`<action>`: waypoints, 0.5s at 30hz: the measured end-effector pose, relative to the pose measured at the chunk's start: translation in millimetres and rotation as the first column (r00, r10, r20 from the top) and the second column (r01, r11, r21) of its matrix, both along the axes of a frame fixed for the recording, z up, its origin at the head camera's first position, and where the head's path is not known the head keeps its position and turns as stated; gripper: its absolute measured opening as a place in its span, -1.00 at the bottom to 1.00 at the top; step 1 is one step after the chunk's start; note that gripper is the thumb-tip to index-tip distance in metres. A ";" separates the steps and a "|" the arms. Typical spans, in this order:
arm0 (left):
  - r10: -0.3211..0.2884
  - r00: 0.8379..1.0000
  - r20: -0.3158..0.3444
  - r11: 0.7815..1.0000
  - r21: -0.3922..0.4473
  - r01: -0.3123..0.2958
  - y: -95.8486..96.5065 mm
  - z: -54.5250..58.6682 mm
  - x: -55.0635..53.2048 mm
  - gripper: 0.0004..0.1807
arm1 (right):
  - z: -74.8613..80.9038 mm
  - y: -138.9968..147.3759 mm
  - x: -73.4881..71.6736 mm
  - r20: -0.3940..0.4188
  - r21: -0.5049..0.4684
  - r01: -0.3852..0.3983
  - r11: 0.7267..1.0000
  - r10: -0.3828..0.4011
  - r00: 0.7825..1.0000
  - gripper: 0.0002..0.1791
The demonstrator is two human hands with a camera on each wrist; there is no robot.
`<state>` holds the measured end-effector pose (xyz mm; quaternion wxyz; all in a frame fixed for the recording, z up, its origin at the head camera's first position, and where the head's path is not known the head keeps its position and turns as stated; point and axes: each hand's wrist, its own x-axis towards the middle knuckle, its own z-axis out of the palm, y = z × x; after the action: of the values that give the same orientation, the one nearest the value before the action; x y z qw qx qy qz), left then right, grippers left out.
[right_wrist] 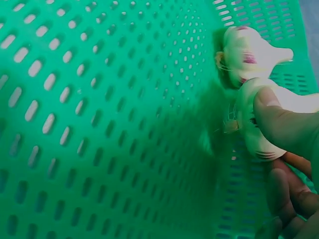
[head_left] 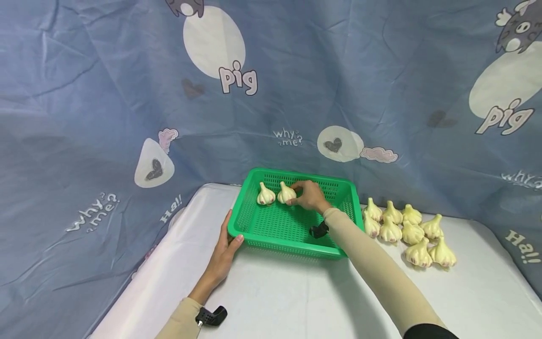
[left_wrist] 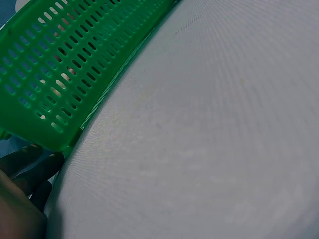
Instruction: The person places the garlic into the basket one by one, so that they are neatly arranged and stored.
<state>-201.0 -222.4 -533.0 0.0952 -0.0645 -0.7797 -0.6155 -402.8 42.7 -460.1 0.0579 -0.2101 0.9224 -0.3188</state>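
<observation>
A green plastic basket (head_left: 271, 240) with slotted walls sits on the white table. My left hand (head_left: 223, 256) holds its near left corner, the thumb at the front rim and the fingers along the left side. Inside the basket, my right hand (head_left: 312, 195) pinches a garlic bulb (head_left: 286, 193) between thumb and fingers. That bulb (right_wrist: 256, 119) is low over the basket floor in the right wrist view, its stem pointing away from the floor. Just left of it in the head view stands another garlic bulb (head_left: 266, 194), stem up, near the back wall.
Several more garlic bulbs (head_left: 390, 230) stand grouped on the white table (head_left: 292, 301) to the right of the basket. A blue printed cloth (head_left: 271, 103) hangs behind the table and down its left side. My right forearm (head_left: 377, 268) crosses over the basket's near right corner.
</observation>
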 end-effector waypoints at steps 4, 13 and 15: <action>-0.001 1.000 0.001 1.000 0.001 0.001 -0.1 0.1 -0.4 -0.16 | -3.8 0.5 -0.6 -0.015 0.065 -0.003 0.998 0.004 1.000 -0.35; 0.000 1.000 0.007 1.000 0.000 0.000 -0.7 -0.4 -0.1 -0.17 | -5.6 0.2 0.0 -0.035 0.121 0.001 0.993 0.004 0.999 -0.29; 0.000 1.000 0.009 1.000 0.002 0.000 -0.8 -0.2 0.1 -0.17 | -5.4 0.3 0.1 -0.037 0.130 0.001 0.992 0.004 0.999 -0.28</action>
<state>-200.9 -223.2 -533.2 0.0918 -0.0618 -0.7795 -0.6165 -402.6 43.1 -465.5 0.0546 -0.2123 0.9420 -0.2543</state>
